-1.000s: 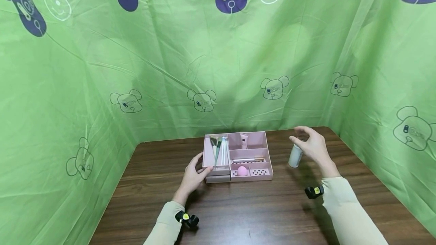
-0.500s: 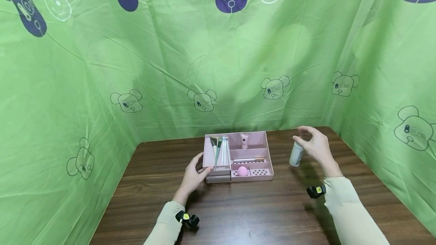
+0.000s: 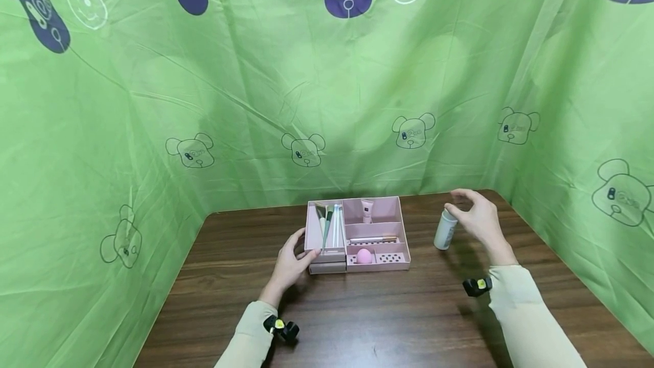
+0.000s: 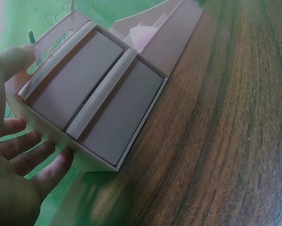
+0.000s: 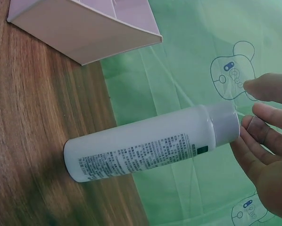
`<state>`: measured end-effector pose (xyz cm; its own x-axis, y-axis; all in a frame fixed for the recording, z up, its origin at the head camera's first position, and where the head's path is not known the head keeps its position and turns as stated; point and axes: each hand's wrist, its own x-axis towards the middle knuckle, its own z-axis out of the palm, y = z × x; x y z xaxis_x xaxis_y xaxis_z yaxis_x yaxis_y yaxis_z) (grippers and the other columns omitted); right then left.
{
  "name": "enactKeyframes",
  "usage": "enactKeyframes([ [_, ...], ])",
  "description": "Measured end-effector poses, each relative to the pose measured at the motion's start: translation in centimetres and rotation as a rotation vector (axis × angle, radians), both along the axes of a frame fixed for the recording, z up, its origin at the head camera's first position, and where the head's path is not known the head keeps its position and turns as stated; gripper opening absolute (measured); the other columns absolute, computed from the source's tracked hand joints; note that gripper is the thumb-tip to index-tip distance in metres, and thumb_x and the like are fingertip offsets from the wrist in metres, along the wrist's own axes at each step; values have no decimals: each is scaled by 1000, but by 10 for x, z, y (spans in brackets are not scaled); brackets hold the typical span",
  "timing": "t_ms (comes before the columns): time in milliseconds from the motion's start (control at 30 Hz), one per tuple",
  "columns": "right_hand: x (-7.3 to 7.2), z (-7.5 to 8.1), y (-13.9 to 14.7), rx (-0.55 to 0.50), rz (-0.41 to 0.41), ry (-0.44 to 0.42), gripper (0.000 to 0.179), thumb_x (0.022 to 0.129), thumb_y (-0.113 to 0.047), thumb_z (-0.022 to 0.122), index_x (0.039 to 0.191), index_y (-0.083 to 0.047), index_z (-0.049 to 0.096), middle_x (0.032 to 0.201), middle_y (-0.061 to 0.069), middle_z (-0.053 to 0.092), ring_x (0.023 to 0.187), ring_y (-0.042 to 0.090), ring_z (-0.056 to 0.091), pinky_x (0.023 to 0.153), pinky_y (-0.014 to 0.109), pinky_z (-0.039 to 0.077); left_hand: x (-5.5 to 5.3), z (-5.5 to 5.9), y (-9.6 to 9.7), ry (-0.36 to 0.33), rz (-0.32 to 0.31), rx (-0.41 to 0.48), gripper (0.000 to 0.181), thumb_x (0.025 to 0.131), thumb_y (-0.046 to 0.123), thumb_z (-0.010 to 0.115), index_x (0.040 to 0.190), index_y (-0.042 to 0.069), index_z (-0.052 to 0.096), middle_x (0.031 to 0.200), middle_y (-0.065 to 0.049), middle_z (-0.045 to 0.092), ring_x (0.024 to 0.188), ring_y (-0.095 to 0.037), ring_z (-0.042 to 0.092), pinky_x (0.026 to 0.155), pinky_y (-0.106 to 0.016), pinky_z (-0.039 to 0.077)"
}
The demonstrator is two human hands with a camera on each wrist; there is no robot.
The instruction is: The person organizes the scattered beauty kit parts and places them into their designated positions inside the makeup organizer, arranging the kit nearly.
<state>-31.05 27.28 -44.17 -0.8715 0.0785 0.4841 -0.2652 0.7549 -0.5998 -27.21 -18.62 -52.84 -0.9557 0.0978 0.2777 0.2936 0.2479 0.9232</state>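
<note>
My left hand (image 3: 290, 266) holds the front left corner of a pink makeup organizer (image 3: 403, 256), thumb over the top edge and fingers against the side wall. In the left wrist view, two shut drawers (image 4: 117, 113) face the front. Makeup brushes (image 3: 327, 226) lie in the left tray; a small pink tube (image 3: 367, 212), slim pens (image 3: 373, 239) and a pink makeup sponge (image 3: 364, 256) fill other compartments. Right of it a white bottle (image 3: 445, 233) stands upright on the table. My right hand (image 3: 480, 218) is at its cap (image 5: 225, 123), fingertips close beside it and thumb apart.
The brown wooden table (image 3: 388, 322) runs up to a green curtain (image 3: 347, 101) printed with bear faces, which hangs behind and on both sides. A small dotted compartment (image 3: 390, 258) sits at the organizer's front right.
My right hand has drifted slightly right, away from the bottle's cap, uncovering more of it. The bottle stays standing in its place. My left hand remains at the organizer.
</note>
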Motion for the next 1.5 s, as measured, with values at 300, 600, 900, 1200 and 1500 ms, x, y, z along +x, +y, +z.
enactKeyframes([
  [300, -1, -7, 5, 17, -20, -50, 40, 89, -31, 71, 120, -6, 65, 113, 17, 69, 99, 34, 66, 87, 47, 50, -3, -7, 0, 28, 12, 47, 68, 84, 17, 78, 142, 7, 45, 139, -22, 51, 127, -38, 50, 96, -32, 56],
  [600, -1, -14, 6, 6, -49, -60, 40, 87, -34, 74, 117, -9, 67, 103, 14, 73, 80, 6, 62, 70, 23, 47, -2, -5, 1, 11, 13, 31, 68, 84, 13, 77, 143, 5, 44, 140, -25, 49, 128, -39, 49, 99, -38, 53],
  [900, 3, -19, 6, -17, -42, -78, 41, 88, -35, 72, 119, -8, 66, 105, 14, 72, 90, 26, 68, 70, 18, 46, 12, 20, 5, 21, -2, -14, 68, 86, 11, 75, 142, -6, 40, 137, -29, 50, 125, -40, 52, 99, -44, 54],
  [1200, 2, -28, 7, -68, -37, -129, 48, 86, -38, 74, 122, -7, 64, 112, 19, 70, 100, 35, 68, 76, 23, 50, -2, -6, 0, 17, 14, 42, 68, 84, 13, 78, 143, 5, 44, 139, -24, 49, 127, -40, 50, 99, -38, 54],
  [1500, 3, -32, 6, -90, -39, -154, 49, 85, -39, 74, 122, -8, 63, 111, 19, 70, 101, 36, 67, 81, 31, 52, -2, -7, -1, 30, 6, 52, 69, 83, 20, 79, 142, 7, 46, 138, -23, 50, 126, -40, 50, 95, -29, 56],
])
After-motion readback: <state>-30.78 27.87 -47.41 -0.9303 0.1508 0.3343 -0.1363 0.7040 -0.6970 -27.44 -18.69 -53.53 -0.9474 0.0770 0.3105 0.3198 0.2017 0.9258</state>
